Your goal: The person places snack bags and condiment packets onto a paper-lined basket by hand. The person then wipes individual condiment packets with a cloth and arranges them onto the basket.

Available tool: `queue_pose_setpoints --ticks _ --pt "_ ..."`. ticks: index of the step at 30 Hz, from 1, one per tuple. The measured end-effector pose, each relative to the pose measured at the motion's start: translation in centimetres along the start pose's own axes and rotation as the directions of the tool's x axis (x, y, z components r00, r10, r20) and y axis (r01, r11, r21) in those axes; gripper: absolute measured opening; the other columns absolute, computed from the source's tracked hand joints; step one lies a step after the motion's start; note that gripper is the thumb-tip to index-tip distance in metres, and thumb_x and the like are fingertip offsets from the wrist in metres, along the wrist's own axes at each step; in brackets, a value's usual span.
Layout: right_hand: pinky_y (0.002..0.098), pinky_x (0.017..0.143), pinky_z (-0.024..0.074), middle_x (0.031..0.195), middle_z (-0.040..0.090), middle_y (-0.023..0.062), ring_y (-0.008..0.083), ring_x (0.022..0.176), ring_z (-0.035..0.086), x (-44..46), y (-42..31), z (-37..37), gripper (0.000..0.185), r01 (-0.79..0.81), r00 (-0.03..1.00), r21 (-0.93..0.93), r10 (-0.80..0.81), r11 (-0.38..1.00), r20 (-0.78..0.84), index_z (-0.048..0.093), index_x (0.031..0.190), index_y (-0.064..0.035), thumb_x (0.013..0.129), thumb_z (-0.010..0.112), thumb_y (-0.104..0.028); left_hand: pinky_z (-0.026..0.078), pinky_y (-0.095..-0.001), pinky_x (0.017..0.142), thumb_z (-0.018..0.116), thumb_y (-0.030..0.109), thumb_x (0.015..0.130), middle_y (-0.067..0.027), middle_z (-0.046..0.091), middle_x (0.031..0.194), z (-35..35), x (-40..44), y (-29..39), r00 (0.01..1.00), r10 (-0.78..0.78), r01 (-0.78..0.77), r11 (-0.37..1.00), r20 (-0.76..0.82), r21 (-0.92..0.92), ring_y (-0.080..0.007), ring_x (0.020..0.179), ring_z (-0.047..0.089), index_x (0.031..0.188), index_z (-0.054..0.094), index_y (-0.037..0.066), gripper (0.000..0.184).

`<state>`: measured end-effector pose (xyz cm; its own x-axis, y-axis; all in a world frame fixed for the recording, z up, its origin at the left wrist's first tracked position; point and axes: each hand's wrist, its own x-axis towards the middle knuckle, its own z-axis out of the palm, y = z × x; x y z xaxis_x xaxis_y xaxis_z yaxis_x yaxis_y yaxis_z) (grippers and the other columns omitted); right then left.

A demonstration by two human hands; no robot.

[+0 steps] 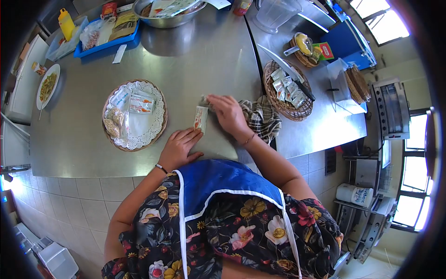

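Note:
A small white packet with orange print (200,118) lies on the steel table in front of the blue apron. The fingertips of my left hand (182,148) rest on its lower end, the fingers flat and the thumb apart. To the right of the packet's top is my right hand (226,111), its fingers stretched left over a small clear plastic piece (205,99); whether it grips that piece is unclear. A checked cloth (264,118) is bunched beside my right wrist. Left of my hands, a round basket (164,122) with a lace doily holds flat packets (141,103) and small bags (114,122).
A wicker basket (297,114) of silver sachets stands at right, with a knife (284,63) across it. Farther back are a blue tray (131,45), a steel bowl (172,22) and a clear jug (274,15). A plate of food (56,74) sits far left.

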<state>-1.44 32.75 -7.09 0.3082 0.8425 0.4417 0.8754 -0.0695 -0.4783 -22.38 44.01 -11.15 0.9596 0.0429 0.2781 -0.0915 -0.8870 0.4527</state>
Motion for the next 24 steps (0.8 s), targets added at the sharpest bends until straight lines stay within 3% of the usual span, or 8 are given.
queue_pose_setpoints --ticks 2,3,5,12,15,19,20,24 --pt "0.0414 0.096 0.0461 0.119 0.067 0.0081 0.0282 0.108 0.062 -1.5 -1.0 0.7 0.033 0.161 0.982 0.007 -0.161 0.987 0.093 0.067 0.115 -0.0084 0.083 0.058 -0.007 0.037 -0.0417 0.105 0.065 0.047 0.084 -0.008 0.059 0.132 -0.2 0.1 0.2 1.0 -0.015 0.015 0.999 0.001 -0.029 -0.0253 0.126 0.051 0.129 0.059 0.009 0.06" --pt "0.041 0.095 0.0463 0.122 0.065 0.0058 0.0266 0.112 0.06 -2.7 -3.0 0.6 0.033 0.105 0.981 -0.141 -0.08 0.984 0.176 0.067 0.115 -0.0092 0.083 0.059 -0.007 0.037 -0.0419 0.105 0.065 0.046 0.083 -0.0086 0.059 0.132 -0.3 0.1 0.4 1.0 -0.02 0.02 1.0 0.003 -0.022 -0.0257 0.126 0.051 0.129 0.059 0.008 0.059" --pt "0.0404 0.093 0.047 0.123 0.064 0.0039 0.0249 0.114 0.059 -4.6 -3.8 0.7 0.033 0.122 0.985 -0.133 -0.104 0.984 0.136 0.067 0.114 -0.0103 0.082 0.06 -0.008 0.037 -0.0422 0.105 0.067 0.044 0.082 -0.0097 0.059 0.131 -0.6 0.1 0.7 1.0 -0.028 0.028 1.0 0.006 -0.001 -0.0266 0.126 0.051 0.127 0.06 0.007 0.059" --pt "0.0392 0.084 0.0505 0.107 0.069 0.0111 0.0302 0.095 0.064 -7.6 -1.5 -2.7 0.029 0.032 0.986 0.181 -0.06 0.983 0.155 0.069 0.105 -0.0048 0.078 0.061 0.003 0.037 -0.0449 0.107 0.069 0.032 0.08 -0.0132 0.058 0.132 -0.9 -0.1 1.0 0.999 -0.041 0.038 0.996 -0.034 -0.08 -0.0299 0.124 0.052 0.129 0.057 0.003 0.058" --pt "0.0393 0.085 0.0503 0.108 0.068 0.0127 0.0308 0.096 0.064 -5.8 -2.5 -2.6 0.031 -0.061 0.997 0.132 0.067 0.989 -0.045 0.068 0.107 -0.0036 0.077 0.062 0.004 0.037 -0.0454 0.108 0.068 0.023 0.078 -0.0165 0.057 0.132 -1.1 -0.2 1.4 0.99 -0.128 0.118 0.98 -0.053 -0.159 -0.0333 0.121 0.054 0.138 0.046 0.003 0.066" --pt "0.0411 0.094 0.0455 0.12 0.064 0.0108 0.0295 0.109 0.058 -4.9 -3.5 0.6 0.033 0.044 0.998 -0.002 -0.043 0.999 0.047 0.065 0.117 -0.0062 0.085 0.061 -0.01 0.037 -0.0451 0.109 0.064 0.015 0.076 -0.0202 0.055 0.131 -1.1 -0.3 1.8 0.973 -0.222 0.201 0.951 -0.064 -0.236 -0.037 0.117 0.055 0.146 0.031 0.003 0.078" --pt "0.0414 0.096 0.0435 0.123 0.063 0.0081 0.0272 0.114 0.056 -5.3 -4.6 0.9 0.034 0.058 0.991 -0.163 -0.037 0.985 0.13 0.064 0.119 -0.0087 0.086 0.061 -0.016 0.037 -0.045 0.109 0.063 0.014 0.076 -0.021 0.055 0.13 -1.1 -0.2 1.8 0.971 -0.228 0.202 0.944 -0.073 -0.262 -0.0375 0.117 0.055 0.147 0.028 0.003 0.08" --pt "0.0391 0.095 0.0438 0.122 0.064 0.0039 0.0234 0.114 0.056 -6.0 -4.2 1.0 0.033 0.136 0.987 -0.104 -0.125 0.985 0.104 0.067 0.116 -0.0115 0.083 0.064 -0.016 0.037 -0.0457 0.109 0.062 0.013 0.075 -0.0218 0.056 0.128 -1.1 -0.2 1.9 0.972 -0.219 0.189 0.946 -0.089 -0.262 -0.0376 0.116 0.055 0.148 0.026 0.004 0.082"
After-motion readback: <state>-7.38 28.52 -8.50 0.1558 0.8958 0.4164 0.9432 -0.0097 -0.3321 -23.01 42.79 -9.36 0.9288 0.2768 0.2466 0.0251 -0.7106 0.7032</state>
